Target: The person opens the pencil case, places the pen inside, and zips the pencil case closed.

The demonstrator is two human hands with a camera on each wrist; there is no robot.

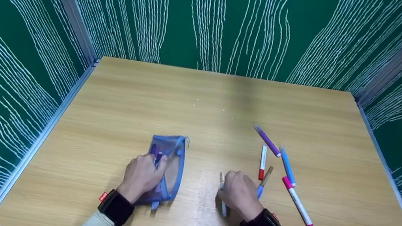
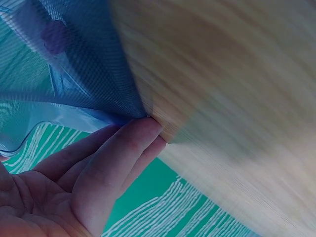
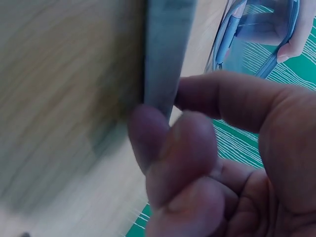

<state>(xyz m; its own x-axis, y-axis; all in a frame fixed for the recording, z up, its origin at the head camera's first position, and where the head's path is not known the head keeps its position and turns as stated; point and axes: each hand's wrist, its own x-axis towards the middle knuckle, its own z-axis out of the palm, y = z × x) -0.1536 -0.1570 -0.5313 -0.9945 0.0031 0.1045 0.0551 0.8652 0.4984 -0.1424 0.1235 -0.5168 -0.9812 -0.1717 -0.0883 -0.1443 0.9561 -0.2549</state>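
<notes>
My left hand [image 1: 152,166] lies on a blue mesh pouch [image 1: 171,160] on the wooden table and pinches its open edge with the thumb. Purple pens show through the mesh. In the left wrist view the pouch [image 2: 74,74] fills the upper left, and my fingers [image 2: 126,148] lie along its lower edge. My right hand [image 1: 229,182] pinches a pale marker [image 1: 223,206] that lies against the table. The right wrist view shows that marker [image 3: 164,49] as a grey bar between my fingertips [image 3: 148,140], with the pouch [image 3: 256,29] behind.
Several loose markers lie to the right of my right hand: a purple one [image 1: 267,141], a red-and-white one [image 1: 262,162], a blue one [image 1: 287,166], a brown-and-blue one [image 1: 264,182] and a pink-and-white one [image 1: 297,201]. Green patterned walls [image 1: 215,19] enclose the table [image 1: 207,98] on three sides.
</notes>
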